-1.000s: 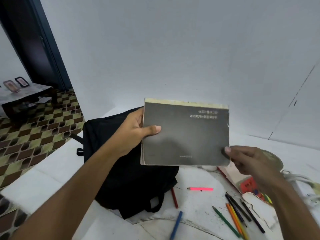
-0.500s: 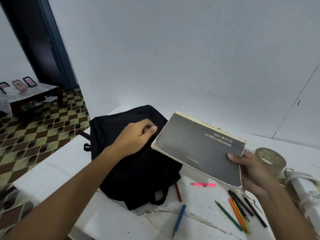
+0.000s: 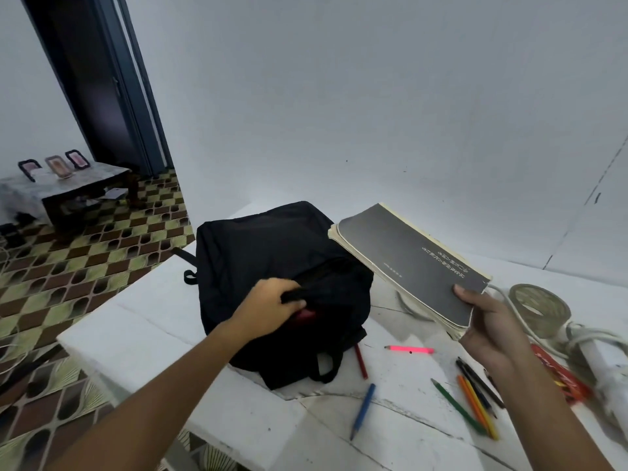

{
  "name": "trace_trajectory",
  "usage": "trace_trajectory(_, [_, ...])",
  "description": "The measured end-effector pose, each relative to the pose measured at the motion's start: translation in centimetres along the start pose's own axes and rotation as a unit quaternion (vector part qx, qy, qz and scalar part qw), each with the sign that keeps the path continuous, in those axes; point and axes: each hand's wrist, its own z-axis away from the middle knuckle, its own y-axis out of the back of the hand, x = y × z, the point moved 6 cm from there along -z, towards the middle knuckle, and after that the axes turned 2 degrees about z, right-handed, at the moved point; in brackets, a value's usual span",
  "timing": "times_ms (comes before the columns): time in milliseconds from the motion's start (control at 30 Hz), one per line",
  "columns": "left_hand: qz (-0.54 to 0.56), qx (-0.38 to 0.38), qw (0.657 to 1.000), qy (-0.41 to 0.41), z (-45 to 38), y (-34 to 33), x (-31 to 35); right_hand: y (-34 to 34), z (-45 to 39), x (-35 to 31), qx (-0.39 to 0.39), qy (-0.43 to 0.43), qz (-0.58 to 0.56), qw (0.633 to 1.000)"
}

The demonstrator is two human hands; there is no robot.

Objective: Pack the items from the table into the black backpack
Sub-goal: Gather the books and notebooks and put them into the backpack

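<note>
The black backpack [image 3: 272, 253] lies on the white table [image 3: 142, 328] at the centre left. My left hand [image 3: 272, 305] grips the black fabric at the bag's opening, where something red shows inside. My right hand [image 3: 489, 321] holds a dark grey book [image 3: 407, 263] with yellowed pages by its near corner, tilted in the air just right of the bag. On the table lie a blue pencil [image 3: 363, 409], a red pencil [image 3: 361, 362], a pink highlighter [image 3: 409, 350] and a bunch of coloured pencils [image 3: 475, 402].
A roll of tape [image 3: 540, 309], a white cable and power strip [image 3: 608, 365] and a red pack [image 3: 557, 375] sit at the right. The table's left edge drops to a patterned floor. A white wall stands close behind. A low dark table [image 3: 68, 192] is far left.
My left hand let go of the book, moved down to the backpack and took hold of its opening. My right hand alone now holds the book, tilted and lowered to the bag's right.
</note>
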Motion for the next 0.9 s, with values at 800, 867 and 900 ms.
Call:
trace_trajectory(800, [-0.017,0.223,0.975,-0.001,-8.9,16.6,5.4,-14.5,-2.5,10.3,0.058,-0.022,0.066,0.996])
trace_trajectory(867, [-0.021,0.249,0.968,-0.006,-9.2,17.7,5.7,-16.1,-4.1,11.7,0.073,-0.021,0.065,0.995])
trace_trajectory(900, [-0.023,0.256,0.966,-0.011,-9.4,18.2,6.0,-16.6,-4.8,12.4,0.079,-0.023,0.067,0.994])
